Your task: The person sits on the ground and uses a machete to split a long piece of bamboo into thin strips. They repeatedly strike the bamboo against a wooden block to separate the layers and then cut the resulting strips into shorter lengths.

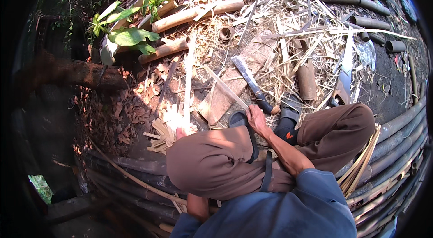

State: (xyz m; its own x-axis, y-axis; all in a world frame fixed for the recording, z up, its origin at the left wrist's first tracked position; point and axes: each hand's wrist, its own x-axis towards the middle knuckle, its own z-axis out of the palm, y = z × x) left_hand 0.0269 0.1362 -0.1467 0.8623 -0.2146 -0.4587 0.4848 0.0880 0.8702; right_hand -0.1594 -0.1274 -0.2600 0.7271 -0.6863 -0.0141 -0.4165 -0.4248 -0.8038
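My right hand [256, 119] is closed around the near end of a thin, pale flat strip [224, 87], which slants up to the left; bamboo or a blade, I cannot tell. Beyond my raised left knee, my left hand [185, 130] shows only in part, washed out by sunlight. Its fingers look closed at the lower end of a long bamboo strip [189, 75] that points away from me. Beside that hand lies a heap of short split bamboo pieces [161, 134]. A machete [247, 75] with a dark handle rests on the ground in front of my feet.
A handsaw [344, 80] stands out at the right among bamboo shavings [275, 17]. Near my right foot lies a bamboo section [306, 79]. A flat board [243, 73] is under the machete. Bamboo poles [397, 143] run beside and beneath me. Leafy plants [128, 36] grow far left.
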